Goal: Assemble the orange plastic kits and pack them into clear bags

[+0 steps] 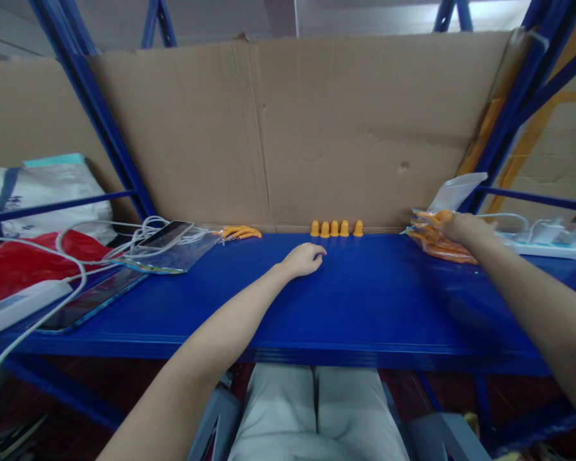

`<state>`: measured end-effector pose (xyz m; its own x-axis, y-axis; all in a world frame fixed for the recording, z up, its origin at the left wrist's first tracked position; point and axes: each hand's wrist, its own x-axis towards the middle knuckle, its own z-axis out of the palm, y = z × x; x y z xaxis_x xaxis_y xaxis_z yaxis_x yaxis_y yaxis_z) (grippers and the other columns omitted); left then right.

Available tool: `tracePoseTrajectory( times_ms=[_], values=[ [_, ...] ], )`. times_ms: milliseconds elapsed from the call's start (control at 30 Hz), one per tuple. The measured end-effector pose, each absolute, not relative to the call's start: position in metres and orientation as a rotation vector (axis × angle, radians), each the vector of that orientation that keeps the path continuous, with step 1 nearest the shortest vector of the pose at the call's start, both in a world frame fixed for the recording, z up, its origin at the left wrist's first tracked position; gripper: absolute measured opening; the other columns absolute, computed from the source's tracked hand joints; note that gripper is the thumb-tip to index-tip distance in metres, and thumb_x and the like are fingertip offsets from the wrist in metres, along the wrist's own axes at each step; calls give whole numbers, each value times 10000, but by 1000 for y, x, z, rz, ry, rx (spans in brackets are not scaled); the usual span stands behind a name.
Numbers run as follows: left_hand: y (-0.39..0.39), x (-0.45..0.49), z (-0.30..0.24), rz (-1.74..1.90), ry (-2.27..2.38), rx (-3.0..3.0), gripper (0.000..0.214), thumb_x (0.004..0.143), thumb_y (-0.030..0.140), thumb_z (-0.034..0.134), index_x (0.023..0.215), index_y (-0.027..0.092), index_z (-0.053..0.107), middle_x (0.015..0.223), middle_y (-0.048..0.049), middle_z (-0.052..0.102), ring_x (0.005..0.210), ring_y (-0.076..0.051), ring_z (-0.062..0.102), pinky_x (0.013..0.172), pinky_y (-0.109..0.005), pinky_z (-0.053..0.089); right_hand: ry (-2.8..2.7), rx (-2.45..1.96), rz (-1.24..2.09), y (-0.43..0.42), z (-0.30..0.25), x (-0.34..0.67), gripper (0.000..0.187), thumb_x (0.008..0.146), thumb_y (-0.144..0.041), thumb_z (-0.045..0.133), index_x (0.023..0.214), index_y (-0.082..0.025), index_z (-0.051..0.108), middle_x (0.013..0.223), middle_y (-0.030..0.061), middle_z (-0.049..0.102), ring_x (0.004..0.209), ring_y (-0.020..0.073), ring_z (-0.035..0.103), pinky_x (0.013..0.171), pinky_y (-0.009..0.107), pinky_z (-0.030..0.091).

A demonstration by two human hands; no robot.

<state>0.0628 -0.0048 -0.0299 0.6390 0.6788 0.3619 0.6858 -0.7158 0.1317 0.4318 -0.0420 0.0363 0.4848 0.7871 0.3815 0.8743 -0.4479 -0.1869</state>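
My left hand (303, 259) rests on the blue shelf (355, 307), fingers curled loosely down, holding nothing I can see. Just beyond it, several small orange cones (336, 228) stand in a row against the cardboard back wall. My right hand (463, 225) reaches to the far right into a clear plastic bag of orange pieces (432, 242); its fingers are blurred and partly hidden by the bag.
A phone (166, 234) lies on a clear pouch amid white cables at the left, near an orange clip bundle (240, 232), a tablet (93, 299) and a red bag (14, 266). A white power strip (547, 240) sits at the far right. Blue rack posts flank the shelf.
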Motion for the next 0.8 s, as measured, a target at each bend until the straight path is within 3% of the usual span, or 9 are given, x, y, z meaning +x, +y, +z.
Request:
tracePoseTrajectory(
  times_ms=[100,200,367,567,667,733,800],
  values=[
    [-5,62,-30,-608,-1183,-2833,347,838,141,484,1082,185,726,1122,-64,731,1086,-208,657,988,-334,490,-1590,-2442,-459,-44,44,390,373,915,-248,526,1178,-10,638,1152,308,629,1185,371,567,925,458,428],
    [-4,60,-28,-579,-1230,-2819,345,837,154,489,1086,187,726,1137,-62,726,1097,-208,651,997,-327,483,-1711,-2311,-494,-39,50,344,365,925,-175,404,1135,-36,668,1148,265,651,1117,336,621,887,407,476],
    [6,42,-18,-560,-1469,-2624,381,827,197,516,1169,202,685,1249,-66,672,1182,-232,602,1046,-350,445,-1824,-2098,-387,-26,50,278,362,904,-212,410,1071,-125,718,1077,191,705,1019,301,669,846,373,510],
    [36,-7,-8,-764,-1987,-2254,464,829,200,495,1275,111,585,1323,-148,604,1277,-239,524,1076,-306,401,-2019,-1930,-340,-25,15,251,376,934,-249,372,1043,-166,721,1076,154,722,998,285,677,813,335,499],
    [43,-30,-12,-764,-2327,-1949,542,818,244,521,1325,54,504,1411,-230,491,1350,-315,433,1099,-410,373,-2233,-1832,-344,-27,-5,255,357,941,-274,387,1000,-176,725,1042,132,735,984,275,680,816,328,490],
    [45,-43,-16,-811,-2471,-1762,659,810,305,544,1406,67,393,1500,-250,364,1411,-357,324,1115,-528,319,-2306,-1790,-325,-26,-12,258,349,940,-265,393,1020,-173,720,1056,126,734,993,274,677,823,332,487],
    [45,-53,-18,-854,-2508,-1682,725,798,331,562,1435,73,331,1537,-256,293,1446,-363,243,1122,-572,280,-2319,-1763,-308,-25,-14,259,347,940,-249,391,1043,-170,714,1077,119,731,1007,268,674,829,329,484]
  ],
)
